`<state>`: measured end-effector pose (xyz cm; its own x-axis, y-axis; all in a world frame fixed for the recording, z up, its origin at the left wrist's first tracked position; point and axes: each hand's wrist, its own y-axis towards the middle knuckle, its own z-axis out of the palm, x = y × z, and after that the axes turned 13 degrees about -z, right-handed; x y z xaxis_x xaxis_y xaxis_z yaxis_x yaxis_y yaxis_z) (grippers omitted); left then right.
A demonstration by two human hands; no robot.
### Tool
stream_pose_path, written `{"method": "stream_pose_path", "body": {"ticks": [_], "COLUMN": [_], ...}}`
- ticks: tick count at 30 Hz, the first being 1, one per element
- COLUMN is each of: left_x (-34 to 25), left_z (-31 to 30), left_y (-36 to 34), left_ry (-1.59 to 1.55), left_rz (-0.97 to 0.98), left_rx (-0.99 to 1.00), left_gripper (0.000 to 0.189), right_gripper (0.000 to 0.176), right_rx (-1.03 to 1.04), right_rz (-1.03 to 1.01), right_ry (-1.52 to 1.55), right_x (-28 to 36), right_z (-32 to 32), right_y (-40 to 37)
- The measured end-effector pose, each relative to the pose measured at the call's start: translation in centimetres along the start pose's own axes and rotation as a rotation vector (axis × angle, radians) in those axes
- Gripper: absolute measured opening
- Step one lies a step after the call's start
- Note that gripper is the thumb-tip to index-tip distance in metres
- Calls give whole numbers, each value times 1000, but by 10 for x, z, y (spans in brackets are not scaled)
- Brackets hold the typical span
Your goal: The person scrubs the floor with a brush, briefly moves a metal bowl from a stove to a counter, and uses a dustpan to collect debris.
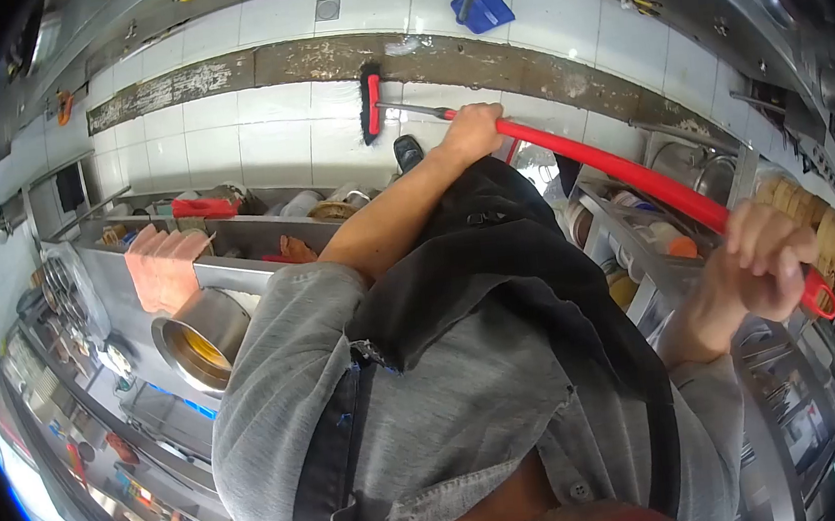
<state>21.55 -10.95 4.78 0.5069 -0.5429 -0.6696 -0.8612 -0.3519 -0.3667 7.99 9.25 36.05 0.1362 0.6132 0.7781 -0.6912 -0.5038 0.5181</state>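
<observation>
A long-handled broom (620, 171) slants across the view, with a red head and dark bristles resting on the tiled floor. My left hand (474, 132) is wrapped around the lower part of its red handle, near the thin grey section. Close to the handle's top end, my right hand (771, 257) is closed around it, fingers curled. Just beside the broom head shows the tip of a black shoe (408, 151). Farther off on the floor stands a blue dustpan (486, 9) with a dark upright handle.
White tiles (276, 145) and a worn brown strip (219, 77) cross the floor. A steel counter on the left carries a pinkish cloth (165, 270) and a metal pot (202, 339). Shelves with containers and stacked bamboo steamers (803, 208) stand at the right.
</observation>
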Motion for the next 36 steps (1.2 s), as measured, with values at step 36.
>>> {"method": "stream_pose_path", "body": {"ticks": [36], "left_x": [102], "left_z": [-13], "left_y": [331], "left_ry": [-179], "left_rz": [-529], "left_rx": [234], "left_gripper": [98], "right_gripper": [54], "right_rx": [-978], "right_rz": [-583], "right_ry": [-1208], "right_x": [-22], "right_z": [-8], "right_y": [-30]}}
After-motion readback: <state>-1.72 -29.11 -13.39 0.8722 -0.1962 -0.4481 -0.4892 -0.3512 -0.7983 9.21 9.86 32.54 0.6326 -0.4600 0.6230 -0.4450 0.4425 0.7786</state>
